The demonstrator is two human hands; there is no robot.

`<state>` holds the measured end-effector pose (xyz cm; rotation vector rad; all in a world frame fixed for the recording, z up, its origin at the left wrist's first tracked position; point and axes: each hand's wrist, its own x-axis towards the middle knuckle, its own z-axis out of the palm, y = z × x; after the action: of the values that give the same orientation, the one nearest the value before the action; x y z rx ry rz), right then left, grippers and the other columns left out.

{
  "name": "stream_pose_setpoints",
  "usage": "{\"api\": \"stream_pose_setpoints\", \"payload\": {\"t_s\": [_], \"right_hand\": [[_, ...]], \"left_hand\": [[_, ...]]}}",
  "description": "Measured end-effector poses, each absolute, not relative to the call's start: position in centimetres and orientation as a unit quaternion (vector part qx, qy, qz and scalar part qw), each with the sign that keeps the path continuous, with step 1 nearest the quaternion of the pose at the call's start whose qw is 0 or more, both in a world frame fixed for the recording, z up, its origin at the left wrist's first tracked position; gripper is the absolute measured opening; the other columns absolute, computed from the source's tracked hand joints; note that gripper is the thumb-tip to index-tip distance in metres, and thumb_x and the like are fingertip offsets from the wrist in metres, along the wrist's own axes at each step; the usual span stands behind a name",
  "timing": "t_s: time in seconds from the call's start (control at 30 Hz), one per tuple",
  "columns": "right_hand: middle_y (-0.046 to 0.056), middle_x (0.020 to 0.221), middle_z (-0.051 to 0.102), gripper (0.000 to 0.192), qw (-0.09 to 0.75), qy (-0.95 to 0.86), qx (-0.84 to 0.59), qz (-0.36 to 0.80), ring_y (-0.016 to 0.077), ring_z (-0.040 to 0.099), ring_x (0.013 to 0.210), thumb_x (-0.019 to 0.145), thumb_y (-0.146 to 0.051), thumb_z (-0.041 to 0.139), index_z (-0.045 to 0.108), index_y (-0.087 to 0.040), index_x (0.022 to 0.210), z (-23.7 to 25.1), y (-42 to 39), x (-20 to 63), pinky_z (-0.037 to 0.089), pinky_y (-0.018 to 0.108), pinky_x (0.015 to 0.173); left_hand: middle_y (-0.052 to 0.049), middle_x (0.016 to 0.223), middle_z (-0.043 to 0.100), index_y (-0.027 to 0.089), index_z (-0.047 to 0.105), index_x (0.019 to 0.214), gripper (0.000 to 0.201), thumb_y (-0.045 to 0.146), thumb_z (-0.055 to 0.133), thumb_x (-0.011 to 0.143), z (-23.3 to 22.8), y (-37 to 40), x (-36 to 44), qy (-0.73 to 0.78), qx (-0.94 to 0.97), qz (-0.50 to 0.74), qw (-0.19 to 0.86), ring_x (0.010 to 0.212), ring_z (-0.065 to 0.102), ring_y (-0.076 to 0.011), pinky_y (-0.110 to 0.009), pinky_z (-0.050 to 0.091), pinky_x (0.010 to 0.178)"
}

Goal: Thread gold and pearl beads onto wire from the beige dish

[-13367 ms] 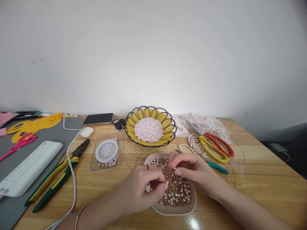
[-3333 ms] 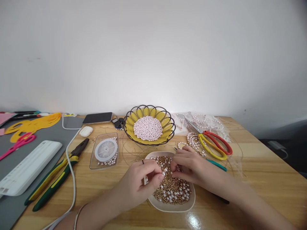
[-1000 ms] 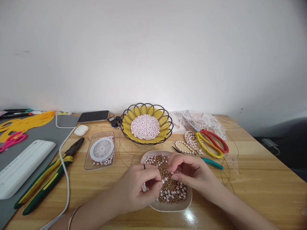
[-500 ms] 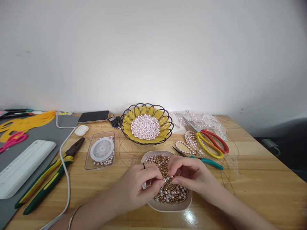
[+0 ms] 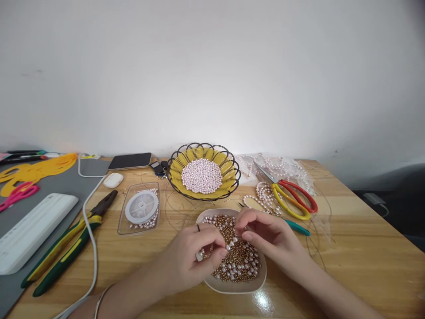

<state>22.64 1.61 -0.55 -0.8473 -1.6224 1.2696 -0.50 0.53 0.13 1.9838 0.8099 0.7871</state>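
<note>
Over the cream bowl (image 5: 237,290), a short pearl bead strand (image 5: 231,243) runs between my two hands. My left hand (image 5: 195,250) pinches one end of it between thumb and index finger, and more of the strand loops inside the palm near a ring. At the other end is my right hand (image 5: 270,239), thumb and curled fingers drawn together around the strand's end; the exact contact is partly hidden. Small gold beads (image 5: 237,261) and pinkish-white pearl beads (image 5: 232,271) fill the bowl below.
A yellow basket (image 5: 229,181) of pearl beads stands behind the bowl. Scissors (image 5: 292,195), teal-handled pliers (image 5: 299,227) and finished bead strands (image 5: 265,199) lie right. Leftward are a clear box (image 5: 121,223) with a spool, large pliers (image 5: 71,241), a phone (image 5: 129,161) and a white cable (image 5: 93,248).
My right hand has shifted slightly right and its thumb has drawn back from my left fingertips. More pearls of the strand now show between the hands. My left hand has stayed nearly still.
</note>
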Motion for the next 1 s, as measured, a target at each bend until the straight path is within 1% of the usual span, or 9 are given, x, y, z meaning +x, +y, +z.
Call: {"api": "stream_pose_setpoints", "payload": {"t_s": [0.1, 0.23, 0.3, 0.37, 0.5, 0.63, 0.77, 0.9, 1.0], "right_hand": [[0.003, 0.084, 0.067, 0.010, 0.401, -0.719, -0.385, 0.417, 0.0202, 0.061, 0.078, 0.098, -0.034, 0.063, 0.068, -0.025, 0.096, -0.1, 1.9, 23.4, 0.048, 0.033, 0.069], [0.000, 0.080, 0.067, 0.015, 0.246, -0.853, -0.373, 0.268, 0.0217, 0.060, 0.080, 0.097, -0.027, 0.066, 0.064, -0.025, 0.082, 0.2, 2.6, 24.3, 0.039, 0.043, 0.085], [-0.001, 0.083, 0.068, 0.009, 0.182, -0.881, -0.363, 0.244, 0.0227, 0.060, 0.085, 0.093, -0.025, 0.073, 0.066, -0.025, 0.086, 0.1, 2.7, 24.3, 0.035, 0.046, 0.091], [-0.001, 0.087, 0.068, 0.010, 0.152, -0.889, -0.356, 0.243, 0.0235, 0.060, 0.090, 0.089, -0.021, 0.078, 0.068, -0.026, 0.089, -0.1, 2.6, 24.1, 0.034, 0.046, 0.093], [-0.001, 0.086, 0.067, 0.013, 0.161, -0.890, -0.344, 0.253, 0.0215, 0.061, 0.091, 0.094, -0.017, 0.071, 0.068, -0.025, 0.084, -0.4, 2.4, 23.7, 0.034, 0.042, 0.092], [0.001, 0.086, 0.066, 0.011, 0.185, -0.892, -0.325, 0.254, 0.0217, 0.061, 0.085, 0.098, -0.028, 0.068, 0.071, -0.028, 0.087, -0.6, 2.7, 23.8, 0.036, 0.042, 0.088], [0.001, 0.083, 0.065, 0.015, 0.201, -0.885, -0.329, 0.262, 0.0227, 0.060, 0.083, 0.096, -0.034, 0.070, 0.068, -0.027, 0.083, -0.9, 2.9, 24.1, 0.036, 0.044, 0.086], [0.000, 0.083, 0.065, 0.015, 0.221, -0.864, -0.334, 0.305, 0.0227, 0.059, 0.085, 0.093, -0.032, 0.073, 0.065, -0.026, 0.081, -1.1, 2.7, 24.0, 0.035, 0.046, 0.089], [0.000, 0.087, 0.065, 0.010, 0.223, -0.847, -0.344, 0.338, 0.0232, 0.059, 0.089, 0.096, -0.026, 0.068, 0.065, -0.026, 0.086, -0.8, 2.3, 24.0, 0.035, 0.048, 0.092]], "left_hand": [[0.003, 0.072, 0.057, 0.019, 0.058, 0.083, 0.015, 0.019, 0.054, 0.097, 0.2, 0.6, -0.5, 0.338, 0.767, 0.330, 0.433, 0.068, 0.053, -0.0121, -0.021, 0.040, 0.063], [0.002, 0.071, 0.058, 0.019, 0.058, 0.082, 0.016, 0.023, 0.054, 0.097, 0.3, 0.6, -0.5, 0.358, 0.740, 0.346, 0.453, 0.063, 0.053, -0.0117, -0.021, 0.040, 0.058], [0.002, 0.071, 0.058, 0.019, 0.059, 0.082, 0.016, 0.024, 0.055, 0.097, 0.3, 0.6, -0.5, 0.366, 0.735, 0.347, 0.454, 0.062, 0.053, -0.0119, -0.022, 0.039, 0.056], [0.002, 0.071, 0.059, 0.019, 0.059, 0.081, 0.017, 0.025, 0.055, 0.097, 0.3, 0.6, -0.5, 0.367, 0.734, 0.346, 0.454, 0.063, 0.054, -0.0122, -0.022, 0.039, 0.056], [0.001, 0.071, 0.059, 0.018, 0.060, 0.081, 0.017, 0.025, 0.056, 0.096, 0.3, 0.7, -0.4, 0.366, 0.733, 0.343, 0.460, 0.064, 0.055, -0.0129, -0.022, 0.040, 0.057], [0.000, 0.071, 0.061, 0.018, 0.062, 0.081, 0.016, 0.025, 0.058, 0.095, 0.4, 0.8, -0.4, 0.365, 0.727, 0.340, 0.472, 0.066, 0.056, -0.0137, -0.022, 0.041, 0.058], [0.000, 0.072, 0.065, 0.018, 0.065, 0.079, 0.017, 0.025, 0.062, 0.095, 0.4, 0.8, -0.4, 0.357, 0.720, 0.346, 0.485, 0.068, 0.057, -0.0141, -0.023, 0.042, 0.063], [0.000, 0.071, 0.064, 0.018, 0.066, 0.077, 0.018, 0.026, 0.065, 0.093, 0.3, 0.8, -0.5, 0.356, 0.715, 0.350, 0.490, 0.067, 0.055, -0.0140, -0.024, 0.042, 0.063], [0.001, 0.070, 0.063, 0.017, 0.067, 0.078, 0.017, 0.026, 0.067, 0.092, 0.2, 0.8, -0.6, 0.360, 0.712, 0.347, 0.494, 0.067, 0.055, -0.0141, -0.024, 0.041, 0.063]]}}
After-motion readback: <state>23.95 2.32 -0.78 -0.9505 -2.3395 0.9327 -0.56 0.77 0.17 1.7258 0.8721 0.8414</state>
